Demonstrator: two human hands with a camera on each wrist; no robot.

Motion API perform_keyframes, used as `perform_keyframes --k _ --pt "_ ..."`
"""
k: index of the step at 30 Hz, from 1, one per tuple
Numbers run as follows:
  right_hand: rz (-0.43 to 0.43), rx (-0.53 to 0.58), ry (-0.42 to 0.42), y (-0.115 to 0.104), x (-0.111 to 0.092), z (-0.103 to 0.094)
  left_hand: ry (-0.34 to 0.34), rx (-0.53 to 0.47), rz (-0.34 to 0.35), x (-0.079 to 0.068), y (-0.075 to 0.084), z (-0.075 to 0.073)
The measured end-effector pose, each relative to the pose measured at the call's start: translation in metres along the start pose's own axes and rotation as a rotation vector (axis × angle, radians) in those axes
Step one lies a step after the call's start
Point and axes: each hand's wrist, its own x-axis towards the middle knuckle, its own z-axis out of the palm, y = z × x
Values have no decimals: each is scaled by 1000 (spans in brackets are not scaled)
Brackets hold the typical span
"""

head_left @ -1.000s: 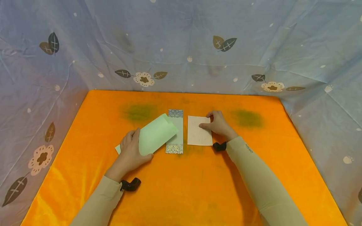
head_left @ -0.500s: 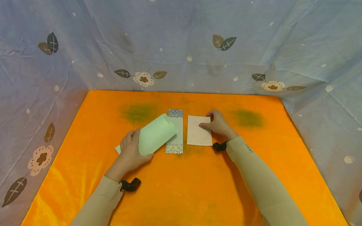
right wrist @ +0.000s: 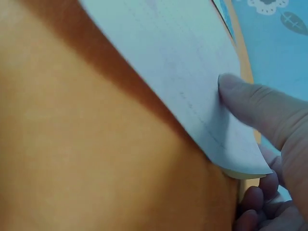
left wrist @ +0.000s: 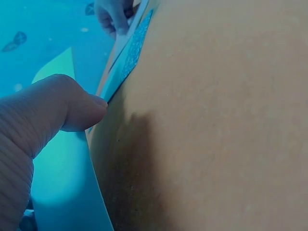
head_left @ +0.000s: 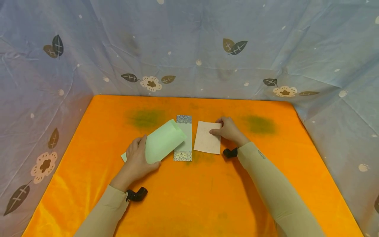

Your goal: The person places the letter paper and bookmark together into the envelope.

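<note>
In the head view my left hand [head_left: 137,162] holds a light green sheet of paper [head_left: 164,141], bent over in a curve; in the left wrist view the thumb [left wrist: 79,103] lies across it. That sheet's far end covers part of a pale card with lacy printed bands [head_left: 183,155] lying upright on the table. Right of the card, my right hand [head_left: 228,130] pinches the right edge of a pinkish-white paper [head_left: 206,138]. Faint lines of marks show on this paper [right wrist: 178,72] in the right wrist view, too faint to read. Its near corner there lifts off the cloth.
An orange cloth [head_left: 189,197] covers the table, with dark greenish patches towards the back. A grey-blue curtain [head_left: 189,42] with leaves and flowers hangs behind and at both sides. A black camera mount [head_left: 137,194] sits at the left wrist, another [head_left: 230,152] at the right.
The pinkish-white paper has turned slightly in my right hand, its lower edge swinging left towards the lacy card. My left hand and the green paper look unmoved.
</note>
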Motion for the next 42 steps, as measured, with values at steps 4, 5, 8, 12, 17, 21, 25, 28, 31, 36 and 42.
perform_keyframes --k 4,5,8,12,17,21,25,28,31,36,42 --pt "24 -32 -12 -3 -2 -2 -3 0 2 0 0 1" --pt "27 -47 -16 -2 -2 -2 -4 0 2 -1 -1 1" --pt "30 -70 -21 -1 -4 -3 -8 0 1 -1 -1 1" --pt "3 -78 -8 1 -6 -4 -2 1 7 0 -1 1" --pt "-34 -57 0 2 -10 -6 3 3 13 0 0 1" --pt "-19 -36 -4 0 -14 -10 3 -1 15 -1 0 1" --pt "-15 -15 -6 -2 -15 -13 4 1 17 -1 1 1" --pt "-16 22 -13 -2 -16 -14 3 3 18 -1 1 2" --pt "-18 73 -12 -1 -16 -15 3 1 17 -1 2 2" --pt "-14 158 23 -1 -18 -18 3 0 15 -1 2 3" --pt "4 274 87 -5 -19 -20 -1 10 17 -2 2 4"
